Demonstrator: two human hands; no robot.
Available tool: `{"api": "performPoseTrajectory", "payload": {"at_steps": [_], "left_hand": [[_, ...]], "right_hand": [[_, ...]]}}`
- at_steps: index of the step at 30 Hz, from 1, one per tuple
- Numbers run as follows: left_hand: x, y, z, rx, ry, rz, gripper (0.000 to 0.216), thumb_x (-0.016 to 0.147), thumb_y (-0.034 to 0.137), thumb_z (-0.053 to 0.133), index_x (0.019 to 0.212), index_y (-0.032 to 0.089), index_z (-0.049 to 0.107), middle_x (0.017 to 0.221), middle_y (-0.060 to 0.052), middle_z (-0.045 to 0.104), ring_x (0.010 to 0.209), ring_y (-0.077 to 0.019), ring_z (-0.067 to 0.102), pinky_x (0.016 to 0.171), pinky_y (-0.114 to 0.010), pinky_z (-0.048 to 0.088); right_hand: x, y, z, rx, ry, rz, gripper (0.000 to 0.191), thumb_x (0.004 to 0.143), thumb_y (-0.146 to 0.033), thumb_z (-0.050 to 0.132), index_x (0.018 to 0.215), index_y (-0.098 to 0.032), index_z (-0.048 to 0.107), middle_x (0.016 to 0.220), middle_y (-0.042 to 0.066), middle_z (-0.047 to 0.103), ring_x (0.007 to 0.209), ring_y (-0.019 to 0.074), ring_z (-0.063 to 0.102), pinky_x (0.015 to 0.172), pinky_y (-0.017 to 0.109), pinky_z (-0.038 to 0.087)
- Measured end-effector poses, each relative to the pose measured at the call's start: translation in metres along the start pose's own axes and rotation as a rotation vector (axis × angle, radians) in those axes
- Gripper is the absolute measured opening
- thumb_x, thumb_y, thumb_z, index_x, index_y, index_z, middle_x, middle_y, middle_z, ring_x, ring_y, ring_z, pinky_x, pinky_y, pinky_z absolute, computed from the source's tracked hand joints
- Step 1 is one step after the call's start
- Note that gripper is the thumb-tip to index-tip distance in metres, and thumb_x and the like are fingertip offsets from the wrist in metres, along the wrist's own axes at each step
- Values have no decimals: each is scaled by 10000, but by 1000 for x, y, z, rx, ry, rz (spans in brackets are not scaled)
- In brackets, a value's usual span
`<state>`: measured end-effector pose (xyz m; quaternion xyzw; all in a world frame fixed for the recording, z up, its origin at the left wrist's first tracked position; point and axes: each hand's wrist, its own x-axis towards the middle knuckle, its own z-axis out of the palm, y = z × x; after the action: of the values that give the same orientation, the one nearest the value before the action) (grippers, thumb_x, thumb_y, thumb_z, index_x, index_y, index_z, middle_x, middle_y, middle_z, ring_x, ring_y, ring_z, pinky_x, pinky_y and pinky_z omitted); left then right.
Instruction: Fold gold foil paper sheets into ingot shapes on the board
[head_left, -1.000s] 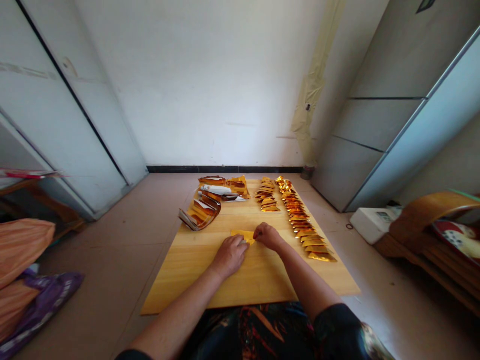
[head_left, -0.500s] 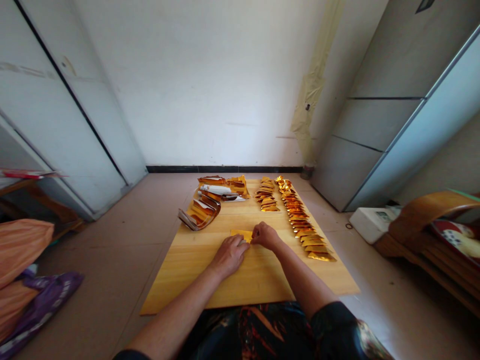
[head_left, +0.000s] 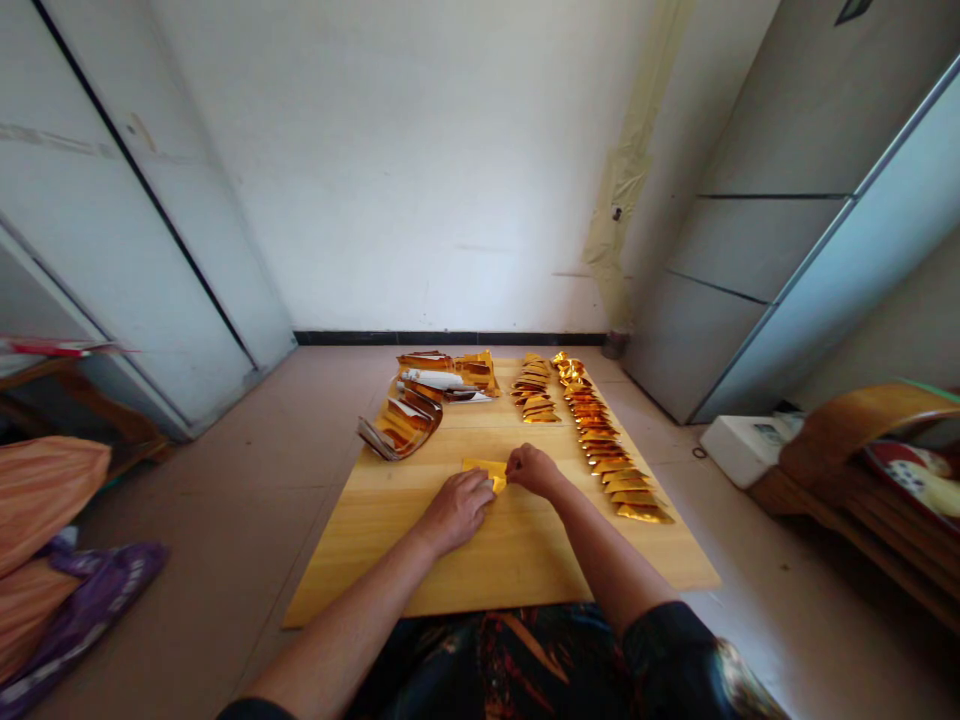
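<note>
Far off to the left of the left hand, orange and purple bags are cut off by the frame edge. Beyond the left hand and a little to its left, a curled stack of gold foil sheets rests on the wooden board; farther beyond lies a second pile of gold sheets, its layers hard to separate. The left hand sits knuckles up with bent fingers over the near left part of a gold paper sheet, hiding that part; whether it grips or only presses cannot be told. The right hand is bunched, fingertips closed on the sheet's right edge, so the sheet lies on the board between and just beyond both hands. Beyond the right hand runs a short row of folded gold pieces, and to its right a long row of folded gold pieces. Well to the right, a white box sits beside a wooden chair, which is partly out of frame
</note>
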<state>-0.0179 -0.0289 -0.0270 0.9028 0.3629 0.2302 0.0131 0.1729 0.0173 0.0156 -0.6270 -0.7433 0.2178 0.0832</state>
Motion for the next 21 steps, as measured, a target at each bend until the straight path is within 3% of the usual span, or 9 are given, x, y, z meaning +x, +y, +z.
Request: {"api": "performPoseTrajectory", "payload": {"at_steps": [4,8,13,18,21], "left_hand": [[-1,-1,3,-2,28,-10,284,769,62,506,948,222,659,1157,-93,603,1108,-222,541,944,-385,464],[4,2,-2,18,16,-42,223,783,99,526,896,230,667,1096,-73,627,1031,-212,574,885,-374,477],[13,0,-10,59,24,-87,149,795,141,542,798,226,665,982,-48,647,942,-195,581,845,-373,462],[14,-8,-14,146,81,-98,151,788,154,549,791,210,689,1167,-91,592,1115,-243,507,933,-419,411],[13,-9,-16,185,63,-129,141,798,191,555,793,205,695,1169,-101,590,1110,-250,507,934,-420,404]], "right_hand": [[-2,-15,3,-101,36,82,338,606,-457,741,824,-204,685,954,53,626,819,188,605,649,246,413],[-2,-19,9,-189,97,101,309,665,-437,699,871,-209,670,968,65,616,858,206,603,666,267,412],[-8,-5,9,-189,111,-101,155,830,-302,569,937,-244,665,957,31,620,834,147,591,667,230,389],[-26,-5,5,-275,144,-257,211,899,-289,492,889,-213,688,977,72,628,933,180,534,721,260,383],[-35,-10,9,-292,172,-301,218,902,-272,482,862,-196,681,960,82,630,946,190,510,737,279,373]]}}
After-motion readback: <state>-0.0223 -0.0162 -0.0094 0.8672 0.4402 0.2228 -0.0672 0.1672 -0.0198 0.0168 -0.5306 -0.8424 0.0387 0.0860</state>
